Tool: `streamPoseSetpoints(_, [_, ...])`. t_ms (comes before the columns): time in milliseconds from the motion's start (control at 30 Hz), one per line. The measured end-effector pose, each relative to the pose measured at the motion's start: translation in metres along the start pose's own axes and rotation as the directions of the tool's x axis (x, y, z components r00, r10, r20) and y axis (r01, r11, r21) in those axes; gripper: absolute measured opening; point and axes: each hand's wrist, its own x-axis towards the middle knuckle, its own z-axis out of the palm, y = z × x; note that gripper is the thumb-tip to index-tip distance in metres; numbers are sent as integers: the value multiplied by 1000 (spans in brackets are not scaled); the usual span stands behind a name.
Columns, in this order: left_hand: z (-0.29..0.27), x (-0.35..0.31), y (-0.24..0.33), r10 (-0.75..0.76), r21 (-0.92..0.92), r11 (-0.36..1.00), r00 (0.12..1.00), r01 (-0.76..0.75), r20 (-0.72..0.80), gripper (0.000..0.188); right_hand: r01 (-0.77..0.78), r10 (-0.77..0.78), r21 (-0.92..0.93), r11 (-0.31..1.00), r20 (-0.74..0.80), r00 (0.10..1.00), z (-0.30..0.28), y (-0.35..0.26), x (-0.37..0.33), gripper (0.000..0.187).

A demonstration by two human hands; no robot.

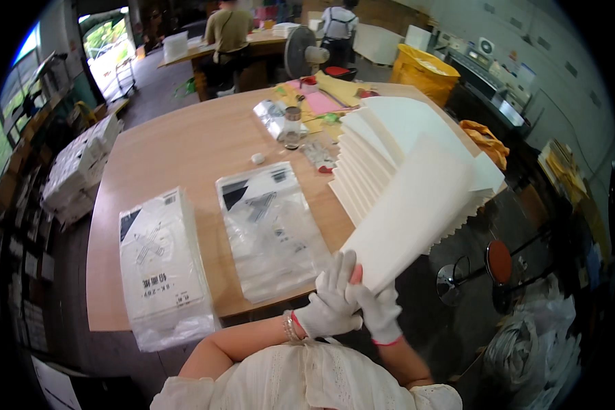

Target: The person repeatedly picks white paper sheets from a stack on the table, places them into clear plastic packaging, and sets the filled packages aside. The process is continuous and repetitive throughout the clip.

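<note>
Two gloved hands meet at the near end of a long white paper bundle [413, 205], which slopes up and away to the right, over a fanned stack of white paper [365, 167] on the table [164, 154]. The bundle's near end reaches past the table's front edge, in front of the person's body. The right hand [377, 309] has its fingers clamped on that end, partly hidden by the paper. The left hand [331, 294] lies just beside it, its fingers nearly straight, close together and pointing up along the bundle's left corner; whether they pinch the paper I cannot tell. A reddish fingertip or patch shows between the gloves.

To the left on the table lie two clear plastic bags with dark corner panels. The outer bag [160, 263] is thick and squared, packed with something white, its loose near end hanging over the table's edge. The inner bag [270, 232] lies flatter and wrinkled; its contents are hard to make out. Farther back, an upright glass jar [292, 128] stands beside a silvery packet [272, 117]; what either holds is unclear. Beyond the table, a big yellow bag [425, 74] stands open at the top, with whitish material inside.
</note>
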Motion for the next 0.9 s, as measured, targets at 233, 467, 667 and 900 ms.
streamPoseSetpoints(233, [-47, 20, -122, -119, 437, 798, 820, 414, -560, 58, 222, -76, -428, 876, 333, 940, -41, 66, -24, 26])
streamPoseSetpoints(467, [42, 25, -83, -235, 202, 958, 961, 202, 149, 45, 219, 570, -805, 552, 556, 605, 7, 160, 10, 26])
streamPoseSetpoints(667, [58, -15, -165, -176, 162, 968, 978, 192, -108, 50, -202, 415, -785, 585, 76, 907, 66, 189, 36, 43])
streamPoseSetpoints(900, [61, -46, -266, 41, 808, 482, 913, 339, -407, 37, -184, 751, -895, 406, 212, 626, 73, 281, 81, 55])
